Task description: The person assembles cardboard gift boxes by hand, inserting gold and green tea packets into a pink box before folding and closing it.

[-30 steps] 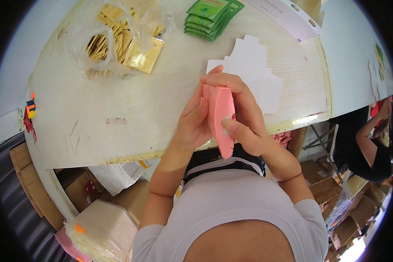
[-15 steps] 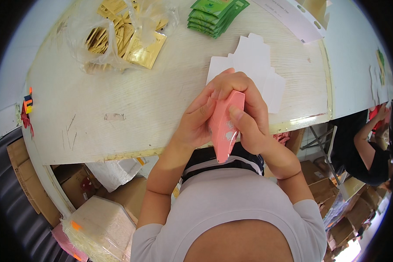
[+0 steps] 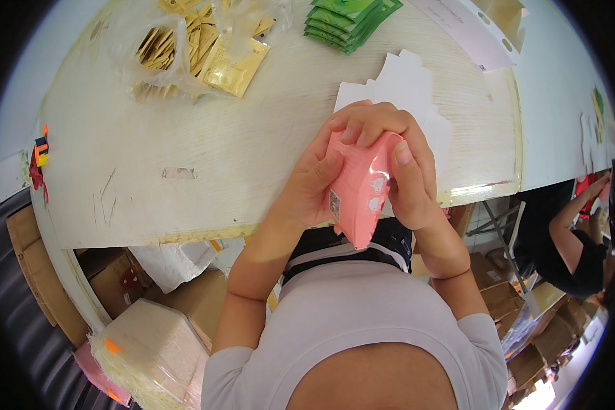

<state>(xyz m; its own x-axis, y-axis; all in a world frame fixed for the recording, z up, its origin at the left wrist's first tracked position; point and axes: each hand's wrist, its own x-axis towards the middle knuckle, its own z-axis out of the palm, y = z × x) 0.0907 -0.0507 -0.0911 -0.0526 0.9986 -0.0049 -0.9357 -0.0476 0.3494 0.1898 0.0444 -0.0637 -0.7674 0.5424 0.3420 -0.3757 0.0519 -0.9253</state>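
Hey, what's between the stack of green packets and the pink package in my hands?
In the head view: a strip of bare tabletop, then the flat white card, then your fingers gripping the pink package.

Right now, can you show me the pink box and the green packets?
Pink box [image 3: 357, 181]: head view, middle of its uncovered face.
Green packets [image 3: 352, 26]: head view, middle of the stack.

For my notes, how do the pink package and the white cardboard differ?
The pink package has depth; the white cardboard lies flat. Left hand and right hand hold the package; the cardboard rests on the table. The package shows printed marks; the cardboard's visible face looks plain.
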